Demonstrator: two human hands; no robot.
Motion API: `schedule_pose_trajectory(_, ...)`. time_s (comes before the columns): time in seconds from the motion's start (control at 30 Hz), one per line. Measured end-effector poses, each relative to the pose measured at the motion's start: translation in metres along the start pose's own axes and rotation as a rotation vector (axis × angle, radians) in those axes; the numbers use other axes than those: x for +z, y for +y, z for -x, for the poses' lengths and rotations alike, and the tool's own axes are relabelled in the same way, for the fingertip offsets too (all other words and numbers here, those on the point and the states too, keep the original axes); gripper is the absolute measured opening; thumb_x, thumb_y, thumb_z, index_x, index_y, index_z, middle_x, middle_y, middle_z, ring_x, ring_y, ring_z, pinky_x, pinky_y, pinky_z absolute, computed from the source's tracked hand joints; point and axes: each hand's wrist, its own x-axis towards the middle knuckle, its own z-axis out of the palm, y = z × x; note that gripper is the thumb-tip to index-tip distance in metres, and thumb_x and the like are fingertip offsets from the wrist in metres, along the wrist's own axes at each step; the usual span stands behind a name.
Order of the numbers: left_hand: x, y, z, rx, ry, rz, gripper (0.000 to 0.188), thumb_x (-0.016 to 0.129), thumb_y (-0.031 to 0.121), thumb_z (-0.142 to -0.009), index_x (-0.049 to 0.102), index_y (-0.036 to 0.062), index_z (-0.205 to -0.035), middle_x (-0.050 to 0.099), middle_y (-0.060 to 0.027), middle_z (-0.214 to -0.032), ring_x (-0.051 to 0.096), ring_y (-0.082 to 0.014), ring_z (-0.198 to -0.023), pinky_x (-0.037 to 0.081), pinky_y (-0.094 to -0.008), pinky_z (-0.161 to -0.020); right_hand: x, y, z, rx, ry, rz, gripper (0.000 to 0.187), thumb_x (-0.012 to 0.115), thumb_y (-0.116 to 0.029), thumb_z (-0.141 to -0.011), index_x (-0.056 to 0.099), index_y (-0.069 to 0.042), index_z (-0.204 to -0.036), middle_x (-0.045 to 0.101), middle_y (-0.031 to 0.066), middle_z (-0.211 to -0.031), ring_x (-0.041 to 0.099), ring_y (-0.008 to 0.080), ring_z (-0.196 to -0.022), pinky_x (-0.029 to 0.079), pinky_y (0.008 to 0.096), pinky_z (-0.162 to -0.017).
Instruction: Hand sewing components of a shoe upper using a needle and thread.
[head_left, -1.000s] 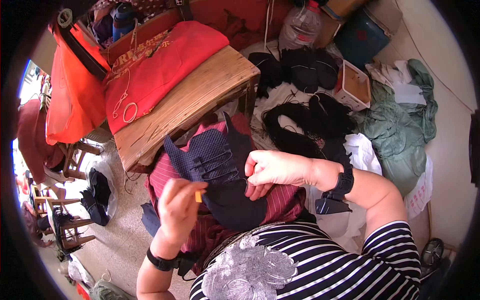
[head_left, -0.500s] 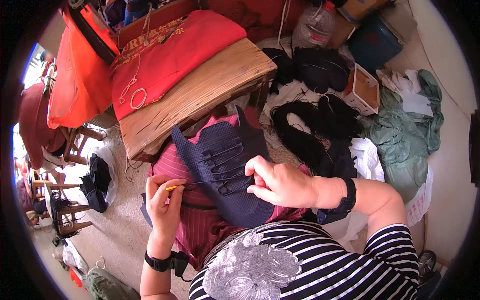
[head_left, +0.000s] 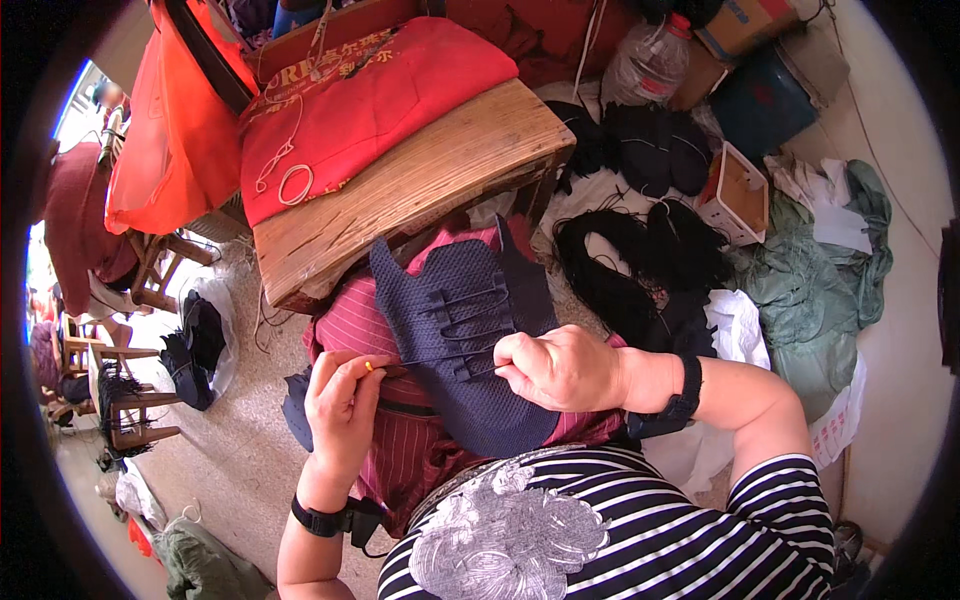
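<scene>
A dark blue textured shoe upper (head_left: 490, 425) lies across my lap, over maroon striped cloth. A dark shoelace (head_left: 432, 361) zigzags through several loops down its middle. At the upper's left side my left hand (head_left: 342, 400) is closed, pinching one length of lace drawn out leftward. A small yellow piece shows at those fingers; whether it is a ring or something held is unclear. My right hand (head_left: 560, 370) is closed over the upper's right side, thumb and forefinger pinching lace by the lowest loops. Its other fingers are curled in.
Ahead stands a wooden table (head_left: 420, 150) with a red cloth (head_left: 370, 110) on it. Bundles of black laces (head_left: 610, 270), a white basket (head_left: 738, 195) and a green plastic sheet (head_left: 810, 290) lie to the right. An orange bag (head_left: 180, 140) hangs at left, near wooden stools (head_left: 125, 400).
My right hand has closed from a looser, spread pinch onto the lace near the lowest loops. The lace toward my left hand now runs straight. The whole view has shifted slightly.
</scene>
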Motion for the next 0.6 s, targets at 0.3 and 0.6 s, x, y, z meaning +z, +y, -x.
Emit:
schedule_pose_trajectory(0.3,0.005,0.003,-0.005,0.049,0.007,0.035,0.018,0.070,-0.006,-0.083,0.072,0.0030,-0.099,0.061,-0.0077,-0.089,0.060,-0.0198,-0.077,0.048,-0.0301,-0.066,0.003,0.002,0.002,-0.106,0.006,0.016,0.020,0.070,-0.007,-0.086,0.054,-0.003,-0.096,0.064,0.0078,-0.072,0.068,0.0239,-0.062,0.055,0.0332,-0.053)
schedule_pose_trajectory(0.6,0.011,0.007,-0.007,0.122,-0.102,0.069,0.019,0.070,-0.007,-0.081,0.072,0.0029,-0.097,0.062,-0.0084,-0.089,0.062,-0.0213,-0.078,0.049,-0.0309,-0.068,-0.003,0.000,-0.007,-0.319,-0.076,0.290,0.020,0.067,-0.011,-0.084,0.063,-0.003,-0.102,0.059,0.0006,-0.074,0.060,0.0153,-0.062,0.045,0.0290,-0.054)
